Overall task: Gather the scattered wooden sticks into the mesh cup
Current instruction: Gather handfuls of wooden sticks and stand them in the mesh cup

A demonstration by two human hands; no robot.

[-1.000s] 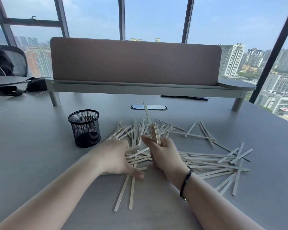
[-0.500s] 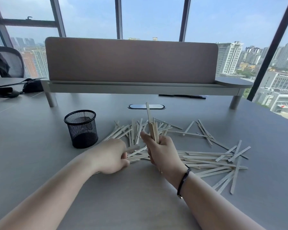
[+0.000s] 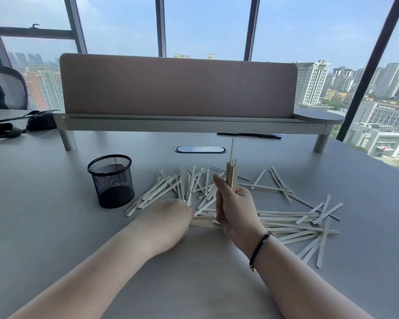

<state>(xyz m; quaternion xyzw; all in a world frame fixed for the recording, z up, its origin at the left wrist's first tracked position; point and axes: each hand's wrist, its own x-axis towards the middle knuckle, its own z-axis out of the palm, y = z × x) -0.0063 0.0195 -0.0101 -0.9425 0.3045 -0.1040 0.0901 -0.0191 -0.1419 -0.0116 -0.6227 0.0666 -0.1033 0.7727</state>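
Several pale wooden sticks point(image 3: 286, 217) lie scattered across the grey table in front of me. My right hand point(image 3: 235, 210) grips an upright bundle of sticks point(image 3: 231, 173), one of them poking higher than the rest. Just left of it, my left hand point(image 3: 168, 217) rests knuckles up on the near edge of the pile, its fingertips hidden among the sticks; whether it holds any I cannot tell. The black mesh cup point(image 3: 111, 180) stands upright to the left of the pile, apart from both hands, and it looks empty.
A brown desk divider point(image 3: 177, 86) on a raised shelf crosses the back of the table. A cable port point(image 3: 200, 149) sits in the tabletop behind the pile. A black bag point(image 3: 16, 123) and a chair are at far left. Windows lie behind.
The two sticks lying nearest me are gone from the table. My left hand has shifted a little right and closed over the pile's edge. The right hand's bundle stands more upright.
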